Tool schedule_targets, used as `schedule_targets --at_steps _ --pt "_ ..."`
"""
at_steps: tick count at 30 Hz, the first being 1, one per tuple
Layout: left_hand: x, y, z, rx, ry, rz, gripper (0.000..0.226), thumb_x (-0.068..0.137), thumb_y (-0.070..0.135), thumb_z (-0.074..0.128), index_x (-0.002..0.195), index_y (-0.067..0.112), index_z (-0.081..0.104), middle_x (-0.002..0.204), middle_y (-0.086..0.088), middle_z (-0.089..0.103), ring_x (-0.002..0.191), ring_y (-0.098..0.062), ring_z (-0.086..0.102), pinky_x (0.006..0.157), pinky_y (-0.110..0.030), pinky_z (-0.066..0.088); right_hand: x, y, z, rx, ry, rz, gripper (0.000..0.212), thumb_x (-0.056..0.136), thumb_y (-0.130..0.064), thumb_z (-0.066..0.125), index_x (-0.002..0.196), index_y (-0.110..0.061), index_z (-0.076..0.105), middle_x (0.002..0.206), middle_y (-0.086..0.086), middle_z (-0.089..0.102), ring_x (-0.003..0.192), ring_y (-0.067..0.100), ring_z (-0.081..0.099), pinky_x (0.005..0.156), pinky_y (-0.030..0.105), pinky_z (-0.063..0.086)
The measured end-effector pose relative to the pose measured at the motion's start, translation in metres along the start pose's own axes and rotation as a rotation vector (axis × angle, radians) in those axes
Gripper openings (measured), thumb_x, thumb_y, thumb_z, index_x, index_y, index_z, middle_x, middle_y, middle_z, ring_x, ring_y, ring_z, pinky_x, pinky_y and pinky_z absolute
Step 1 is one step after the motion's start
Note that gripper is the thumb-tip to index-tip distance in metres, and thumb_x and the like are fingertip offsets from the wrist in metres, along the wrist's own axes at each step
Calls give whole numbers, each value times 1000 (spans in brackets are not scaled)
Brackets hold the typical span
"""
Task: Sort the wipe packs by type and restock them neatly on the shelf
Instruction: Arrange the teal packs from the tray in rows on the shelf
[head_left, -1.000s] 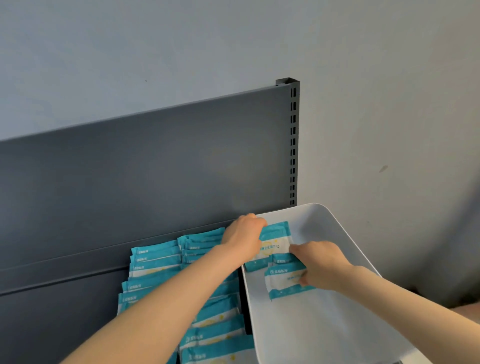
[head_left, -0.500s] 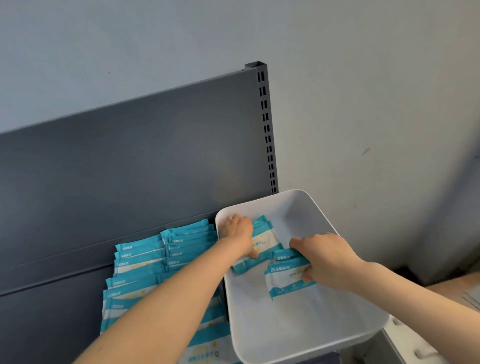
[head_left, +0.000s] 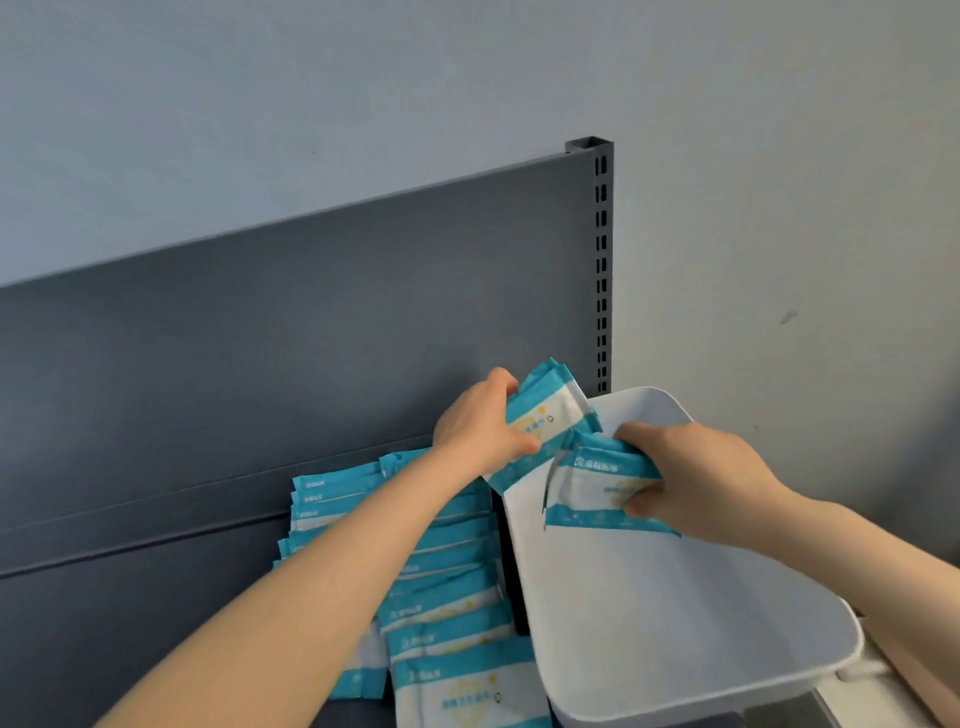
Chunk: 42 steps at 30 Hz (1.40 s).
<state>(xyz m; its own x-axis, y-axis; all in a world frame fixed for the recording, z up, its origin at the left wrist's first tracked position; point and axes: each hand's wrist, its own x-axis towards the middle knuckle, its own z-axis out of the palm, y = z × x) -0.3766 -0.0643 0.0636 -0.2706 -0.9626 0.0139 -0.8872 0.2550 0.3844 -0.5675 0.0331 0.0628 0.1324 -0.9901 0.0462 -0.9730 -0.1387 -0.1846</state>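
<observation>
The head view looks down at a dark grey shelf (head_left: 291, 364) against a pale wall (head_left: 779, 156), with a slotted upright (head_left: 601, 260) at the panel's right edge. At centre, the left hand (head_left: 480, 428) is closed on a small stack of teal-and-white wipe packs (head_left: 545, 415), thumb on the front, fingers behind; the stack is tilted and lifted above the far left corner of a white bin (head_left: 675, 597). Just right of it, the right hand (head_left: 696, 478) grips a second bunch of packs (head_left: 597, 488) over the bin's far end, thumb pressed on the front face. The two bunches sit close together, nearly touching. The bin fills the lower right of the frame, its visible floor bare. To the bin's left, in the lower centre, rows of matching packs (head_left: 447, 597) lie overlapped on the shelf, partly hidden by the left forearm (head_left: 311, 597).
</observation>
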Motion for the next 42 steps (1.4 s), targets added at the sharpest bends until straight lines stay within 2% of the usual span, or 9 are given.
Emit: schedule_targets --at_steps 5,11,13,18,23,27,35,38,42 --pt "-30 -65 -54 -19 1 -25 43 78 31 74 110 21 47 102 7 55 91 -19 58 80 -44 51 8 -60 -14 55 41 -72 28 79 -36 64 88 -34 38 75 -13 52 73 15 48 53 27 34" --pt "-86 -154 -79 24 -175 -78 30 82 24 69 105 16 52 101 2 57 89 -20 57 78 -40 49 14 -141 15 44 -39 -134 31 80 -39 62 104 -27 47 99 -6 61 94 24 57 66 31 41" --pt "-106 -182 -78 61 -256 -67 32 82 26 70 106 16 52 102 2 54 88 -20 53 74 -35 44 16 -165 29 18 -79 -129 39 81 -42 62 114 -26 47 107 -2 63 100 25 58 72 31 46" --pt "-141 -224 -50 111 -438 -38 64 81 31 72 137 17 45 138 1 48 125 -19 47 101 -37 43 9 -198 52 -11 -161 -119 47 82 -40 63 124 -27 46 114 -5 63 105 22 57 79 31 46" --pt "-155 -239 -16 61 -514 10 58 71 34 81 121 20 58 123 5 58 110 -16 56 90 -33 49 -5 -223 72 3 -254 -92 49 81 -37 66 125 -27 47 115 -6 62 106 20 58 80 32 48" --pt "-151 -251 6 -60 -385 43 34 70 25 83 100 23 69 109 6 67 105 -17 61 91 -33 51 -13 -238 85 -5 -321 -74 49 80 -37 66 125 -26 48 116 -5 62 106 21 58 83 35 49" --pt "-134 -256 -3 -118 -244 79 44 76 24 80 117 19 65 115 6 62 107 -12 57 93 -27 47 -6 -280 127 -85 -378 -158 37 86 -30 57 122 -23 47 107 3 62 99 28 58 70 34 42" --pt "-138 -266 -3 -369 -234 37 49 69 24 84 114 24 64 108 11 64 99 -5 59 86 -17 46 -5 -288 144 -135 -375 -186 51 88 -28 58 134 -22 38 115 4 59 103 28 57 74 35 43" --pt "-154 -279 -3 -594 8 -70 36 79 12 74 111 26 65 107 12 65 96 0 60 85 -18 50 -8 -281 152 -117 -255 -223 75 82 -38 67 143 -31 24 122 -1 52 116 22 48 90 32 35"
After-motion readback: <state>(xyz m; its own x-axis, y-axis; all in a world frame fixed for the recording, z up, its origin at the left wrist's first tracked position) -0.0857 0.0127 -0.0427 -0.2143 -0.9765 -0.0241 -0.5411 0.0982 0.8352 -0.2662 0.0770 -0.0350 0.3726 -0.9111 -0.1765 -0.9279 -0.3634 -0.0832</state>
